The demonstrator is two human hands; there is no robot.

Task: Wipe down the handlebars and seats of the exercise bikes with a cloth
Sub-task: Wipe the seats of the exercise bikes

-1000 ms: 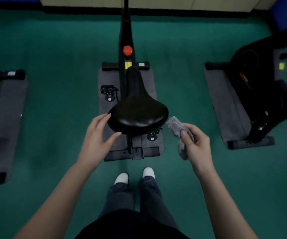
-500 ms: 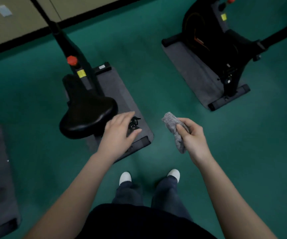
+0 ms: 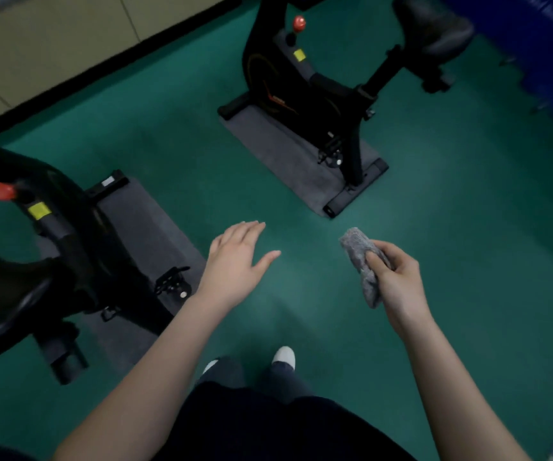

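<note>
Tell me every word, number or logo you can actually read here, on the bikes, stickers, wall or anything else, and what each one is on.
None can be read.
Yellow sticker on the near bike's frame: no print shows.
Yellow sticker on the far bike: too small and blurred.
Orange marking on the far bike's flywheel cover: blurred.
White label on the near bike's front foot: too small.
Pale marks on the blue panel, top right: blurred.

You stood on a green floor [image 3: 155, 128] under dim light. A beige panelled wall [image 3: 52, 44] with a black baseboard [image 3: 102, 71] ran along the upper left; a blue surface [image 3: 547, 51] bounded the upper right corner.
</note>
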